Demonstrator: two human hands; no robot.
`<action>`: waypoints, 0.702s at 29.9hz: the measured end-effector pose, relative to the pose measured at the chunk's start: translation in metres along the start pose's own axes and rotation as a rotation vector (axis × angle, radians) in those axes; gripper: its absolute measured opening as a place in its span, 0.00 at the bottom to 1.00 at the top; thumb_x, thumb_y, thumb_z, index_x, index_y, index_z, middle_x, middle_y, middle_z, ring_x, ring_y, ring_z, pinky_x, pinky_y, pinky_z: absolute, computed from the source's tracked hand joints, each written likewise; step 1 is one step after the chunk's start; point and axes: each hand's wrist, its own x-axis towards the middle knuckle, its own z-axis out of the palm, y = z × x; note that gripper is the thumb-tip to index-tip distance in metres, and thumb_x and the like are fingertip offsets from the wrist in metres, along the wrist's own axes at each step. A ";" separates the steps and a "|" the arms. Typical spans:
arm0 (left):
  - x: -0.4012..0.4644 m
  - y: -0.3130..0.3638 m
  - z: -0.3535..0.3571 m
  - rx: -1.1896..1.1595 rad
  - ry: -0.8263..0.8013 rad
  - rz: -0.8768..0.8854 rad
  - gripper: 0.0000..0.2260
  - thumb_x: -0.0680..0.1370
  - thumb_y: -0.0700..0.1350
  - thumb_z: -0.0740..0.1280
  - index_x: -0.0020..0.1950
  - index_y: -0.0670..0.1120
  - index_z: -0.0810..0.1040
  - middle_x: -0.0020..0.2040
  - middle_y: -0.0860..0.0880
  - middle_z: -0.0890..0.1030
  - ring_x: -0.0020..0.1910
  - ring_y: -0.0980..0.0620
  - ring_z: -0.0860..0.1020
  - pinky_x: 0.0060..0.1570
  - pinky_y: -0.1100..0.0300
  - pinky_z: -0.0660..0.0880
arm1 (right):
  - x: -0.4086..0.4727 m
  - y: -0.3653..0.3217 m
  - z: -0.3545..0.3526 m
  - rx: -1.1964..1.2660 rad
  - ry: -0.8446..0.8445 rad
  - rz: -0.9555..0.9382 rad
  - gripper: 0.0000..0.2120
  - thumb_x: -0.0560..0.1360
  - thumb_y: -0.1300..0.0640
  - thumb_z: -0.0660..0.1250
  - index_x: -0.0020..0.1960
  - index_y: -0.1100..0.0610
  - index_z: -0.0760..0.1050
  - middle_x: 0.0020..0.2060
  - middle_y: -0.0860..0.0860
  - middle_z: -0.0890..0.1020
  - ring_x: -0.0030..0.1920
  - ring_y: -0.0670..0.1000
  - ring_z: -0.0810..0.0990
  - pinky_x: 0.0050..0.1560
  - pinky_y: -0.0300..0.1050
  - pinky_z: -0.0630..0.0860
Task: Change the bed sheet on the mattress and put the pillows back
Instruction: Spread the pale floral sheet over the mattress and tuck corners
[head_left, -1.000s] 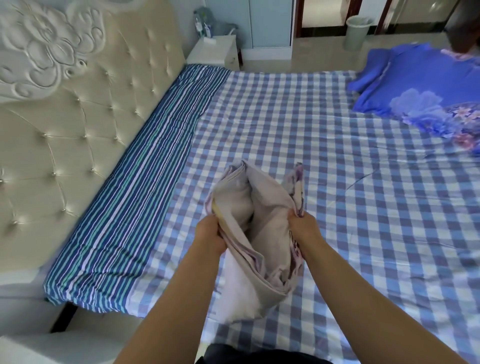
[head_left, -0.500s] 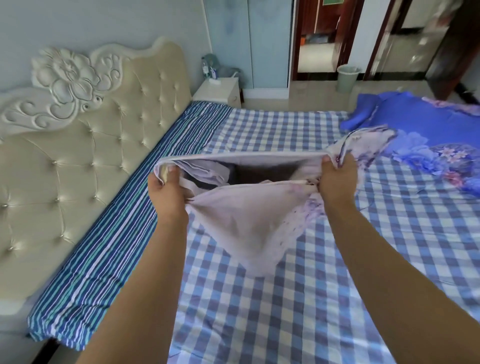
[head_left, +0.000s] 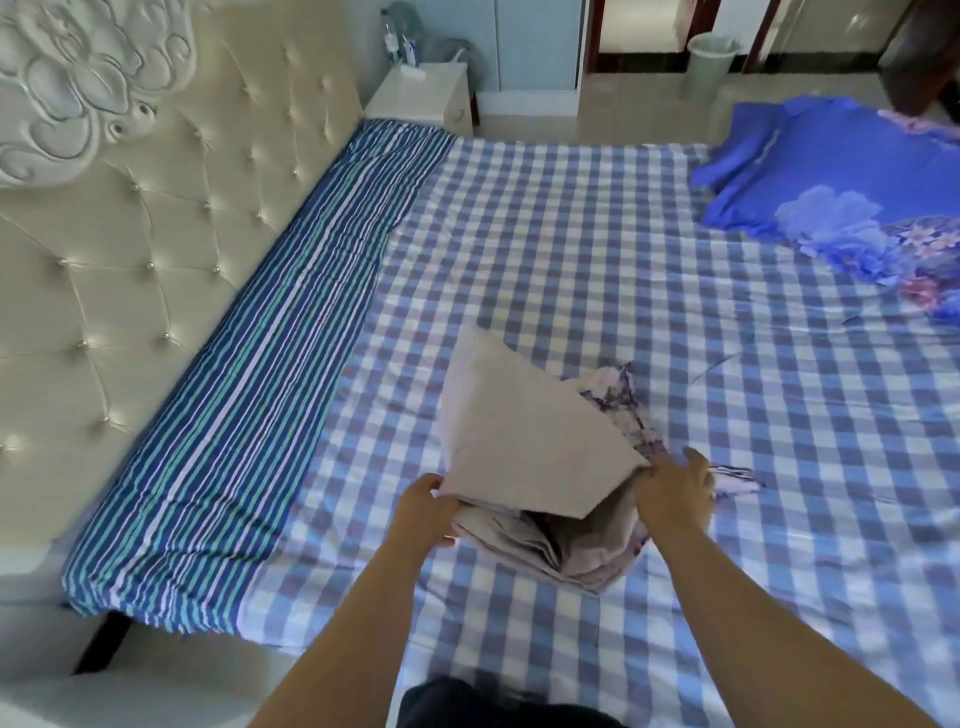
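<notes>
While both hands grip it, pale pillowcase lies crumpled, mouth gaping.

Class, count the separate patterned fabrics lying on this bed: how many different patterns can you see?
4. A striped cloth lies along the headboard, the checked sheet covers the middle, a blue floral cover sits far right, and a pale floral piece is in both hands. More may be hidden.
</notes>
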 end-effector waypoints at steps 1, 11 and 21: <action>0.001 -0.017 0.003 0.139 -0.046 -0.047 0.05 0.75 0.43 0.65 0.50 0.47 0.73 0.41 0.43 0.79 0.31 0.50 0.79 0.32 0.55 0.77 | -0.007 -0.005 0.007 0.157 -0.040 -0.032 0.09 0.78 0.59 0.55 0.52 0.56 0.74 0.59 0.58 0.74 0.55 0.61 0.73 0.52 0.52 0.72; -0.015 0.005 0.018 0.154 0.152 0.460 0.09 0.75 0.37 0.63 0.49 0.51 0.77 0.45 0.52 0.79 0.44 0.52 0.76 0.42 0.57 0.75 | -0.099 -0.121 0.025 0.561 -0.344 -0.685 0.11 0.80 0.65 0.55 0.44 0.53 0.70 0.34 0.41 0.76 0.37 0.36 0.76 0.41 0.27 0.68; -0.025 0.038 -0.031 -0.207 0.343 0.236 0.12 0.75 0.37 0.62 0.32 0.43 0.64 0.27 0.48 0.66 0.28 0.51 0.62 0.29 0.59 0.60 | -0.087 -0.091 0.075 0.276 -0.502 -0.559 0.25 0.66 0.39 0.69 0.58 0.48 0.68 0.54 0.49 0.76 0.53 0.51 0.76 0.51 0.52 0.76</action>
